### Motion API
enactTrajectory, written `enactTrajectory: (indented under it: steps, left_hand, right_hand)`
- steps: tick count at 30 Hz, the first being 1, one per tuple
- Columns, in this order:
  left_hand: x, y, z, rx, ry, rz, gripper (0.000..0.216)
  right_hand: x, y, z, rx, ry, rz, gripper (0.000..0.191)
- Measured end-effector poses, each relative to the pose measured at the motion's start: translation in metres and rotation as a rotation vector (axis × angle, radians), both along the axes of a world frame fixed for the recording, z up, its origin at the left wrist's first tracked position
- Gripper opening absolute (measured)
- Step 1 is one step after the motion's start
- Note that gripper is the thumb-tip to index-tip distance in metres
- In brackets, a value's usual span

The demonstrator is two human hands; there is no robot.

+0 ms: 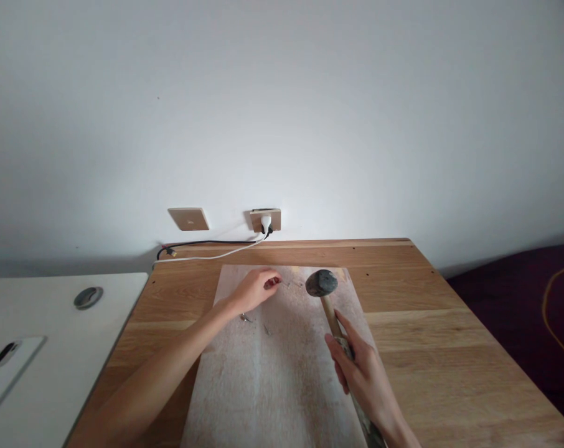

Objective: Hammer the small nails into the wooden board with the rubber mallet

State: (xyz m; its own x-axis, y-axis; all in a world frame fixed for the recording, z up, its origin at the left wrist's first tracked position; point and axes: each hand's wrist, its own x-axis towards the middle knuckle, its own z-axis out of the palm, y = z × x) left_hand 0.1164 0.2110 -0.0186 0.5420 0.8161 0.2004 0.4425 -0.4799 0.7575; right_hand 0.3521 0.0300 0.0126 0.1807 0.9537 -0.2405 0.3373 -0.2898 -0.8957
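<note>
With the left hand (pixel 256 287) pinching a nail (pixel 286 285) upright on the board (pixel 282 373), the right hand (pixel 359 367), closed round the hammer (pixel 322 283), should probably tap lightly, clear of fingertips.

The left arm comes in from the bottom left of the picture and stretches up toward the middle, bare and nearly straight, with the left hand (pixel 254 289) palm down and its fingers (pixel 271 282) pinched close together at the tips. The right hand (pixel 362 368) sits at the bottom, a bit right of the middle, with its fingers curled tight in a grip (the thumb lies long and straight, pointing up the picture). The right wrist goes off the bottom edge, and the two hands are well apart.
</note>
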Motion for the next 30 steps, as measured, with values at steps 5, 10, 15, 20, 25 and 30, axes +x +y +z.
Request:
enactTrajectory:
  steps: [5, 10, 15, 20, 25, 30]
  left_hand:
    - [-0.003, -0.006, -0.004, 0.025, -0.010, 0.012, 0.015]
    - [-0.006, -0.009, -0.007, 0.082, -0.015, 0.021, 0.014]
    - [-0.003, -0.007, -0.011, 0.052, -0.056, 0.054, 0.011]
    - [-0.001, -0.007, -0.011, -0.040, -0.132, 0.067, 0.026]
    - [-0.004, -0.008, -0.010, -0.035, -0.129, 0.074, 0.036]
    - [-0.003, -0.007, -0.013, -0.093, -0.167, 0.064, 0.043]
  right_hand:
    - [-0.003, 0.001, 0.007, -0.012, -0.015, 0.008, 0.084]
    - [-0.010, 0.004, 0.013, -0.040, -0.002, 0.018, 0.087]
    - [-0.022, 0.014, 0.009, -0.035, 0.009, 0.071, 0.085]
    - [-0.035, 0.024, 0.006, -0.022, -0.021, 0.173, 0.078]
    - [-0.042, 0.029, 0.004, 0.003, -0.057, 0.219, 0.076]
    - [-0.045, 0.030, 0.005, -0.009, -0.070, 0.231, 0.078]
